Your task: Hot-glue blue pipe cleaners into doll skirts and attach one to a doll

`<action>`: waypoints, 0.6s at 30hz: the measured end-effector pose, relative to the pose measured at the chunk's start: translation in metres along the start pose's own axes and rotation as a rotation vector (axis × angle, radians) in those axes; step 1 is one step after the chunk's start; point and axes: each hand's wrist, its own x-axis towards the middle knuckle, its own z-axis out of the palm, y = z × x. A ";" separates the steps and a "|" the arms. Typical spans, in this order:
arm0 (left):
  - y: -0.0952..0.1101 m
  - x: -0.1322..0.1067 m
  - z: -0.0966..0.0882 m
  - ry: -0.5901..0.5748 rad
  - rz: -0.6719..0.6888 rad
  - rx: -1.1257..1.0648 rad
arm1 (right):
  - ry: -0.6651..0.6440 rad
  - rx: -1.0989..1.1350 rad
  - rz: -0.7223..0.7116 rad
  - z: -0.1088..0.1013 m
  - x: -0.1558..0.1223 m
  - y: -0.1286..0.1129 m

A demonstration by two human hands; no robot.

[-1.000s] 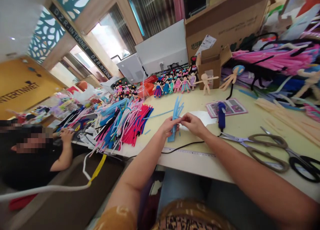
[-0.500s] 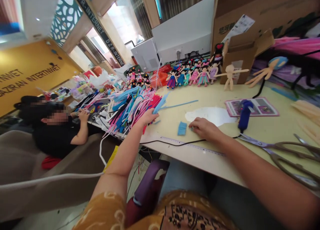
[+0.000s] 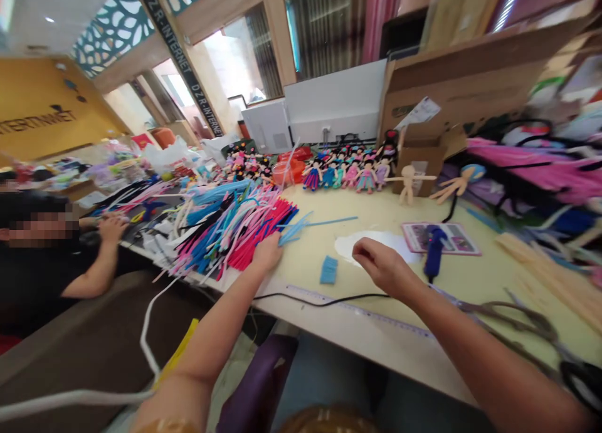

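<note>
My left hand [image 3: 268,252] is closed around light blue pipe cleaners [image 3: 295,230] that fan out past its fingers. It sits at the right edge of a large pile of pipe cleaners [image 3: 216,223] in pink, blue, black and red. My right hand [image 3: 376,260] is raised over the white oval sheet [image 3: 345,245], with its fingers curled and pinched together. Whatever lies inside that pinch is hidden. Between the two hands, a small block of short blue pipe cleaner pieces [image 3: 328,270] rests on the table. One long blue pipe cleaner [image 3: 335,220] lies behind it.
A ruler [image 3: 357,307] and black cable run along the front edge. To the right are a dark blue glue gun [image 3: 434,248], a printed card [image 3: 458,240] and scissors [image 3: 512,314]. Small dolls [image 3: 350,173] and cardboard boxes [image 3: 416,145] line the back. A co-worker [image 3: 47,245] sits at left.
My right hand has lifted off the table beside the small blue block, and its fingers have drawn together. My left hand keeps the blue pipe cleaners. The view has swung to the right.
</note>
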 end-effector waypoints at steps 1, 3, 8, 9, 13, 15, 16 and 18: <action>-0.002 -0.001 0.001 0.031 -0.015 0.010 | 0.039 0.030 0.011 -0.014 0.002 -0.005; -0.005 -0.001 0.003 0.078 -0.075 0.098 | 0.155 0.046 0.034 -0.045 0.009 -0.010; -0.008 -0.003 0.007 0.154 -0.050 0.161 | 0.533 -0.100 0.144 -0.124 0.048 0.011; -0.008 -0.004 0.007 0.157 -0.033 0.146 | 0.585 -0.145 0.163 -0.138 0.060 0.018; -0.009 -0.004 0.011 0.121 -0.003 0.039 | 0.766 -0.430 0.172 -0.185 0.118 0.045; -0.011 -0.004 0.013 0.106 0.020 0.004 | 0.811 -0.521 0.206 -0.205 0.151 0.058; -0.012 -0.004 0.014 0.104 0.037 -0.004 | 0.816 -0.564 0.251 -0.213 0.167 0.065; -0.013 -0.004 0.015 0.103 0.057 -0.003 | 0.673 -0.642 0.409 -0.220 0.193 0.082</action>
